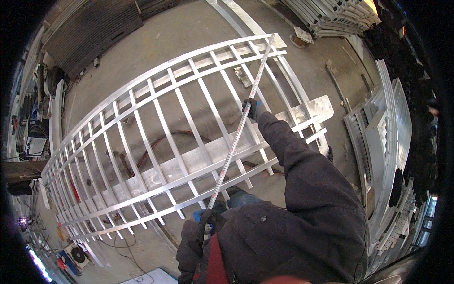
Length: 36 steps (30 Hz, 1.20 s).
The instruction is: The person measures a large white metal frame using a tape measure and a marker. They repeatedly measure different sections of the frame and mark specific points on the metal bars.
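Observation:
A metal railing panel [182,163] with many slender bars lies in front of me on supports. Across it runs the pale blade of a tape measure [231,150], from close to my body up to the panel's far right corner. My gloved left hand [206,218] is closed at the near end of the tape, beside the panel's near rail; the tape's case is mostly hidden by the fingers. Stretched out over the right part of the panel, my gloved right hand [252,109] is closed around the blade about halfway along.
Beneath the panel, flat metal beams [309,109] carry it. Stacked railing sections [331,16] stand at the far right, with more metal panels [378,142] leaning on the right. A fan-like machine [78,254] and cables [135,265] are at the lower left. Dark corrugated sheeting [94,31] lies at the far left.

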Available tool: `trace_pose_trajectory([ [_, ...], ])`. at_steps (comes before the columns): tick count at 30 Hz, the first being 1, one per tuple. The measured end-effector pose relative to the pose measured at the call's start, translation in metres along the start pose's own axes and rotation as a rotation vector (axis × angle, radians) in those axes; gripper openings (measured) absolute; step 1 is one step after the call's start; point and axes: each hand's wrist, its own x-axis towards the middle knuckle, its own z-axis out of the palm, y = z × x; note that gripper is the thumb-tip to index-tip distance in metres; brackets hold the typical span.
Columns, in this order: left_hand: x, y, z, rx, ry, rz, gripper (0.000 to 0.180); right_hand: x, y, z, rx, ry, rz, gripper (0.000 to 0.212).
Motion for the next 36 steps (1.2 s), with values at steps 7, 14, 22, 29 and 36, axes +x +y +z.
trace_pose_trajectory([
  [7, -0.003, 0.0, -0.004, 0.013, -0.003, -0.021, 0.041, 0.006, 0.004, 0.002, -0.042, 0.05, 0.014, 0.031],
  [14, -0.014, 0.021, -0.004, 0.053, -0.006, -0.009, 0.042, 0.008, 0.0, 0.007, 0.013, 0.046, 0.024, 0.032],
  [22, -0.022, 0.044, -0.004, 0.091, -0.001, -0.001, 0.042, 0.014, -0.001, 0.009, 0.011, 0.019, -0.016, 0.033],
  [29, -0.028, 0.057, -0.004, 0.107, 0.006, 0.0, 0.042, 0.018, 0.001, 0.01, -0.008, 0.07, 0.014, 0.034],
  [36, -0.034, 0.066, -0.006, 0.127, 0.015, -0.005, 0.042, 0.004, -0.002, 0.016, -0.06, 0.078, 0.026, 0.033],
])
